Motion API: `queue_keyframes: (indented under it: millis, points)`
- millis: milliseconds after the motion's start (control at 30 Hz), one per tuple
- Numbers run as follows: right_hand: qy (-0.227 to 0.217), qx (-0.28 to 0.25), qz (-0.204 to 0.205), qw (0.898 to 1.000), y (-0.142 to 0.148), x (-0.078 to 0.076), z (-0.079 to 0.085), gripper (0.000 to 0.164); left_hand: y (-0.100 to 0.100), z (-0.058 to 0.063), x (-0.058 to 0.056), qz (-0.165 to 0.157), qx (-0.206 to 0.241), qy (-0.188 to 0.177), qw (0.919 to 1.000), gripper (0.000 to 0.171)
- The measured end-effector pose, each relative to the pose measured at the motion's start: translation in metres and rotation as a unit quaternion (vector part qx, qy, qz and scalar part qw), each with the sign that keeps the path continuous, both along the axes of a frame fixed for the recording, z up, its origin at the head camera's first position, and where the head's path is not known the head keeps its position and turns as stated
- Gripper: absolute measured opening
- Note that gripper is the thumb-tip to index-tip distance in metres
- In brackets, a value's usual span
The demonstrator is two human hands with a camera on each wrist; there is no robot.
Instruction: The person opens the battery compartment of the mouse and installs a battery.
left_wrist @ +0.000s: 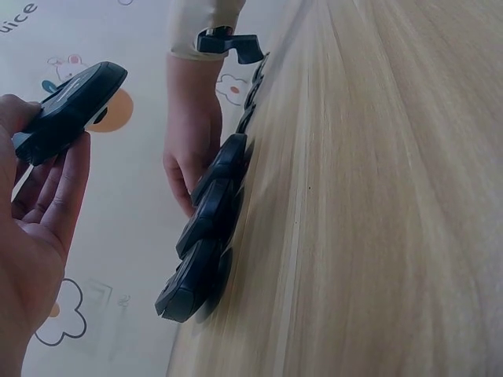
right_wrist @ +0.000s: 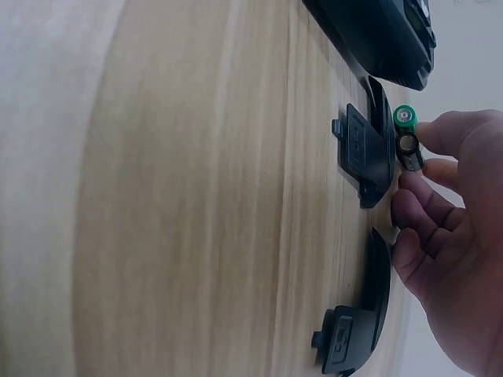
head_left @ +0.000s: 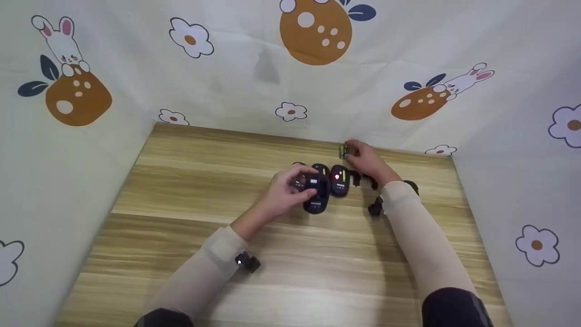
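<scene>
My left hand (head_left: pixel 283 190) grips a black computer mouse (head_left: pixel 315 202) by its sides, its labelled underside facing up. In the left wrist view this mouse (left_wrist: pixel 75 106) is raised above the table between thumb and fingers. My right hand (head_left: pixel 365 160) is at the back of the table, beside two small batteries (head_left: pixel 342 151). In the right wrist view its thumb and a finger pinch the dark battery (right_wrist: pixel 409 148), which sits against a green battery (right_wrist: pixel 404 116). Another mouse (head_left: pixel 339 184), underside up with a red light glowing, lies between the hands.
More black mice (left_wrist: pixel 208 212) lie in a row on the wooden table (head_left: pixel 190 181). Several curved black battery covers with tabs, including one cover (right_wrist: pixel 368 149), lie right of the mice. A patterned cloth (head_left: pixel 236 81) hangs behind and at both sides.
</scene>
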State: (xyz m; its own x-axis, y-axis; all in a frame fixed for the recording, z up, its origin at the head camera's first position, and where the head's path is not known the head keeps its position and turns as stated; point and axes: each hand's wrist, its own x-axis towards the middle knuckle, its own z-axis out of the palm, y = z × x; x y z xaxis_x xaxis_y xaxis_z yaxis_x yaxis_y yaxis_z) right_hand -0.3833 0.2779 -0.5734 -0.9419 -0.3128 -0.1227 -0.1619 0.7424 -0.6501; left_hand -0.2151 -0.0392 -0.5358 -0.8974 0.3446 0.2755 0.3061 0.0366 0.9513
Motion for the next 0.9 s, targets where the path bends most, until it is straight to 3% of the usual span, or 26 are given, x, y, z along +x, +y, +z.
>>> queue_keyframes:
  millis: [167,500,900]
  points:
    - [0.003,-0.019,0.005,1.000,0.004,-0.001,-0.001,0.048,0.000,0.001,0.000,0.000,0.002,-0.005,1.0000,0.045]
    - [-0.020,-0.132,-0.006,0.991,0.007,0.006,0.002,0.047,0.000,0.002,0.001,0.001,0.005,-0.013,0.9999,0.046]
    - [0.010,-0.172,-0.030,0.985,0.007,0.014,-0.004,0.043,0.001,0.001,0.001,0.008,-0.006,-0.007,0.9999,0.046]
